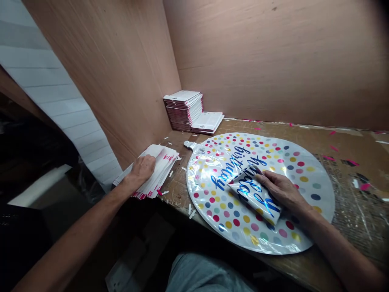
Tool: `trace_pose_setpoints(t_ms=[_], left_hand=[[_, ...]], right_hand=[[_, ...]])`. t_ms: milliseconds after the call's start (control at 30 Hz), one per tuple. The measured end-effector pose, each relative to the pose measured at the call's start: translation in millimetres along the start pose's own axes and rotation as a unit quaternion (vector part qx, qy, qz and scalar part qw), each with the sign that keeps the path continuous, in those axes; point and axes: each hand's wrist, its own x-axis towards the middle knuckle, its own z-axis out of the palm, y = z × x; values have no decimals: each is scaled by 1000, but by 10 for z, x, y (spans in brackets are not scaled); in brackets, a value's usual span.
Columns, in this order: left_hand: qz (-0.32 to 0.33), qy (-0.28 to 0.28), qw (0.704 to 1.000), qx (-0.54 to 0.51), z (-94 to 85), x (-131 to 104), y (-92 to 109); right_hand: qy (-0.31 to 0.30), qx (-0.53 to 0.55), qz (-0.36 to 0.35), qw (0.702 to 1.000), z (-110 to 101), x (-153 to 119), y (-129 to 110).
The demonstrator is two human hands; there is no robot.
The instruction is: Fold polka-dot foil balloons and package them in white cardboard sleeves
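the brown table (375,156) is bordered by a pale wooden back wall (273,61) and a wooden side wall (112,61); both are softly lit, while the space below (164,243) is sunk in shadow.

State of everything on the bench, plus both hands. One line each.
Dotted foil balloon: flat, spread out
Folded foil piece: folded, over the balloon, pinched by right hand
Right hand: closed on the folded piece
Left hand: fingers curled, on the packet pile; grip unclear
Packet pile: loosely fanned
Tall stack: upright, in the corner
Low stack: beside the tall one
Bench top: scrap-strewn
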Motion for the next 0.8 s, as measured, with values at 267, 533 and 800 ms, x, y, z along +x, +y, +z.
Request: trace_pose_setpoints(t_ms=[267, 533, 800], left_hand=[[298, 38, 951, -71, 121, -152, 1075], [293, -46, 933, -202, 330, -87, 1607], [411, -92, 892, -164, 436, 36, 1717]], right_hand=[[-67, 79, 1, 995, -203, -297, -171], [-147, -119, -67, 980, -45, -318, -499], [-211, -149, -92, 962, -126, -181, -596]])
